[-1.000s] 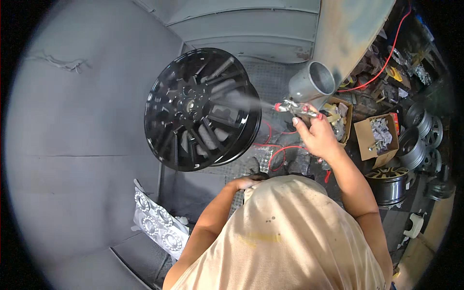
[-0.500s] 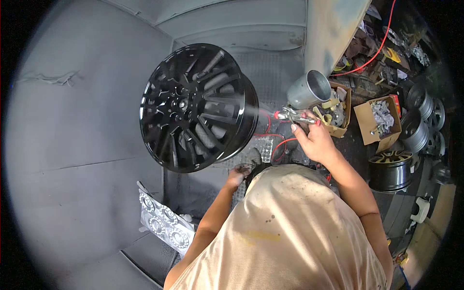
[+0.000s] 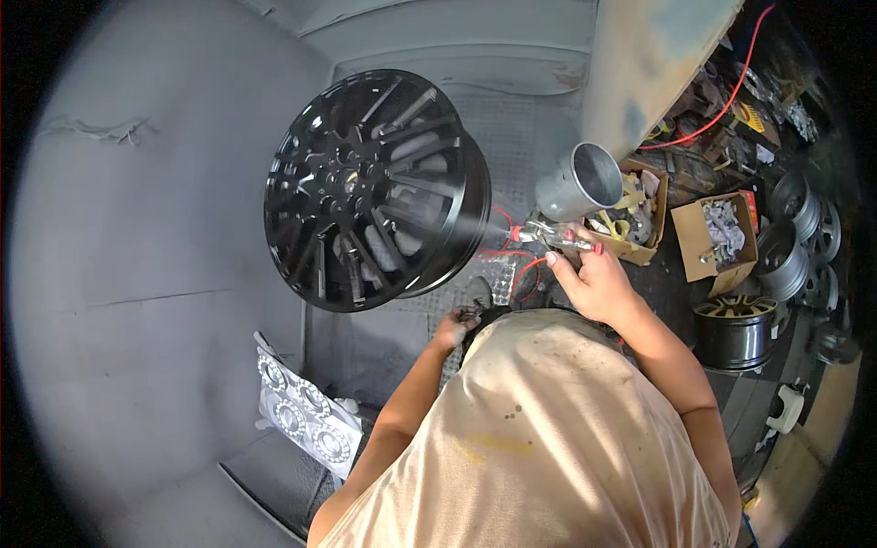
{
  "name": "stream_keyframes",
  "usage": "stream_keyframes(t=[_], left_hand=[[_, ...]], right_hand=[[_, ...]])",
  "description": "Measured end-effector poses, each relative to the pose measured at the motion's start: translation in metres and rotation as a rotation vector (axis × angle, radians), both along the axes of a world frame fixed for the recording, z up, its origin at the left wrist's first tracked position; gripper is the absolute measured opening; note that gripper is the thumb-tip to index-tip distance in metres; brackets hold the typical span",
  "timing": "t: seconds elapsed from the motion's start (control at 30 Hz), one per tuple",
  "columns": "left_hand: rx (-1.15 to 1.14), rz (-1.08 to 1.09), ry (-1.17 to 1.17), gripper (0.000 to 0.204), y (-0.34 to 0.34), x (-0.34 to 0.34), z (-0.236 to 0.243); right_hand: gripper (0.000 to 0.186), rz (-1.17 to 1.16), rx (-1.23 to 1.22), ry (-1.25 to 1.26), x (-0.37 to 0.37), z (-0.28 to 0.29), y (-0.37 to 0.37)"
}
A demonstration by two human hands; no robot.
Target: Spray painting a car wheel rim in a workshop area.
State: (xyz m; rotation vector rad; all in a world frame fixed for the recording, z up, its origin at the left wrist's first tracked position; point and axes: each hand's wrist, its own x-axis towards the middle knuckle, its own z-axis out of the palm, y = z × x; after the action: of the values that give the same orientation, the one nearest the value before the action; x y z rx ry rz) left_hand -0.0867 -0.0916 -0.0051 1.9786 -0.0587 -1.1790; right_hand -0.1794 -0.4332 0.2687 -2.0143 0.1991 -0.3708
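Note:
A glossy black multi-spoke alloy wheel (image 3: pixel 352 183) is raised in front of me, its face turned left and its barrel to the right. My right hand (image 3: pixel 596 285) is closed round a metal spray gun (image 3: pixel 553 237), whose red-tipped nozzle points left at the wheel. The gun stays apart from the wheel, with faint mist between them. On top of the gun sits an open grey metal paint cup (image 3: pixel 580 181). My left hand (image 3: pixel 455 327) is low beside my waist, below the wheel, with fingers curled; what they hold, if anything, is hidden.
Grey booth walls (image 3: pixel 164 228) stand left and ahead. A red air hose (image 3: pixel 523 265) lies below the gun. Cardboard boxes (image 3: pixel 699 239) of crumpled material, a black wheel (image 3: pixel 734 333) and several silver wheels (image 3: pixel 779 260) stand right. A panel with printed rings (image 3: pixel 311 411) leans lower left.
My right hand has moved the spray gun slightly down and left relative to the wheel. The spokes sit at a different angle, so the wheel appears to have turned. The view has shifted slightly.

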Motion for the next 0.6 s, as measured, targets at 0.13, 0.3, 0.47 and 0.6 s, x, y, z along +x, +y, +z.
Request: stream_keyframes(t=[0.13,0.3,0.47,0.6], left_hand=[[-0.069,0.081,0.065,0.034,0.013,0.001,-0.004],[-0.135,0.278,0.076,0.028,0.019,0.001,-0.003],[-0.111,0.529,0.084,0.024,0.014,0.008,0.008],[-0.273,0.843,0.274,0.031,0.011,0.017,0.009]], right_hand=[[0.029,0.034,0.056,0.026,0.002,0.0,0.006],[0.029,0.075,0.07,0.04,0.005,0.0,0.01],[0.026,0.146,0.11,0.1,0.006,-0.004,0.012],[0.026,0.199,0.116,0.092,0.007,-0.004,0.012]])
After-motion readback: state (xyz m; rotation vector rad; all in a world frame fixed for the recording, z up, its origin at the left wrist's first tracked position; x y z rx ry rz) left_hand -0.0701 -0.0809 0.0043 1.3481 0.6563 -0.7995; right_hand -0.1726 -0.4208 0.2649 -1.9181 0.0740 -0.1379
